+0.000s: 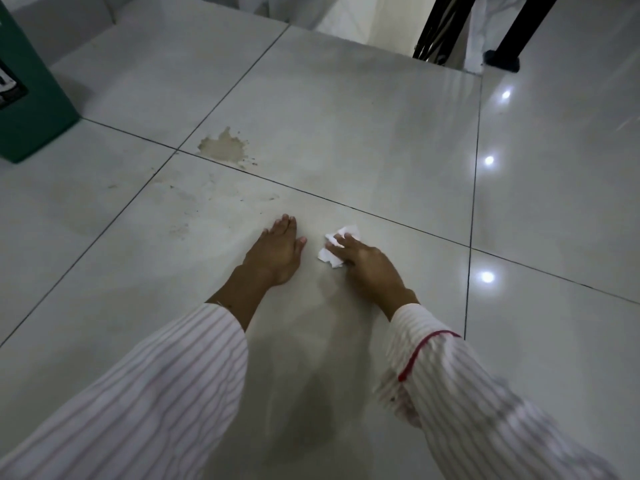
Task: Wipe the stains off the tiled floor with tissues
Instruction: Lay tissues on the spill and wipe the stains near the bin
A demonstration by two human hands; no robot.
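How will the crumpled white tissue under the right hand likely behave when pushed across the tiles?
The tissue is crumpled and thin, so it is probably floppy and light, bunching rather than holding shape. The floor is glossy, so it should slide easily under the right hand. Once it soaks up the brown stain, it may tear.

On the glossy pale grey tiled floor, the right hand presses a crumpled white tissue; the left hand lies flat beside it, and a brown splattered stain sits beyond.

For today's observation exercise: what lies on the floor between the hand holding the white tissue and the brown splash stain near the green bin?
In the head view, between the right hand on the crumpled white tissue and the brown splash stain lie bare grey tile, one dark grout line and faint smudges.
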